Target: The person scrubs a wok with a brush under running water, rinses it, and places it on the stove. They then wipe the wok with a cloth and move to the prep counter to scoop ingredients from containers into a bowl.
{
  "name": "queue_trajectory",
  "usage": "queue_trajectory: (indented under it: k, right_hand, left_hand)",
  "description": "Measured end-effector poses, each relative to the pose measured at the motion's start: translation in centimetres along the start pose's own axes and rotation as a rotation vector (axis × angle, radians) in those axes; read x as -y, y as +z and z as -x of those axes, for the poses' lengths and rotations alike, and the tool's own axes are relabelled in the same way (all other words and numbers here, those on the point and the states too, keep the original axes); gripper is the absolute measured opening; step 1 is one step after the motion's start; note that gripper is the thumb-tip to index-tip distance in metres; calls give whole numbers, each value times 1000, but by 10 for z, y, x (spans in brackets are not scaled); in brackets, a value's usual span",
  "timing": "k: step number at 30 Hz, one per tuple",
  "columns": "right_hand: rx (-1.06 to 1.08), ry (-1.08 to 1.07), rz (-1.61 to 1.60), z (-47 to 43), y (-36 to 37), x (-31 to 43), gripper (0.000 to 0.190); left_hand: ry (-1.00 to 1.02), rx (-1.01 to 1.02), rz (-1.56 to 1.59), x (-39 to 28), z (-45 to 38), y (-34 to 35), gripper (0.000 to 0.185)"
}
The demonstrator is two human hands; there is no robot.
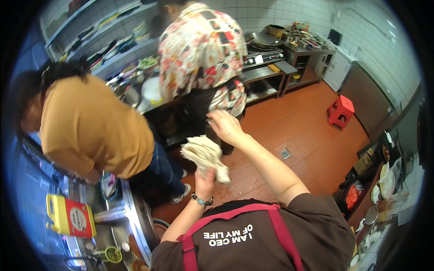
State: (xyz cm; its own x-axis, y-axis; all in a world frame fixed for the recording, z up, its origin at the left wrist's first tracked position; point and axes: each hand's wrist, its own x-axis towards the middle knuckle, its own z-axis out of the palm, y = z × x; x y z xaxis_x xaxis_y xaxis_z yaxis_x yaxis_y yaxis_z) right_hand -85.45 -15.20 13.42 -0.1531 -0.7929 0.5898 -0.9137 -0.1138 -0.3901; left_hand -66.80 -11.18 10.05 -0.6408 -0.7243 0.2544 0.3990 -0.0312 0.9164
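My left hand [205,181], with a beaded bracelet at its wrist, grips a crumpled cream-coloured cloth [205,154] in front of my chest. The cloth bunches up above the fingers, and one end hangs to the right of them. Raised higher and a little to the right, my right hand [225,125] is apart from the cloth. Its fingers are bent and slightly blurred, and nothing shows in them. Beyond it stands a person in a flowered shirt, whose clothing lies behind my fingertips in the view.
Two people [203,50] [98,125] stand ahead and left at counters. A yellow jug [69,216] stands by the steel sink at left. A red plastic stool [340,111] is on the tiled floor [281,128]. Shelves with dishes [374,193] line the right.
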Motion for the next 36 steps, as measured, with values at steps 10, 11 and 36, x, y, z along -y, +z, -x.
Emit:
queue_trajectory:
  k: [10, 11, 36]
  right_hand:
    - [607, 262, -5, 68, -10, -218, 36]
    - [608, 304, -85, 64, -16, -238, 37]
    - [-695, 1416, -1112, 120, -247, -752, 33]
  left_hand:
    - [53, 490, -561, 105, -193, 111, 30]
    - [-263, 325, -379, 112, -207, 110, 26]
    - [-749, 597, 167, 397, -663, 379, 35]
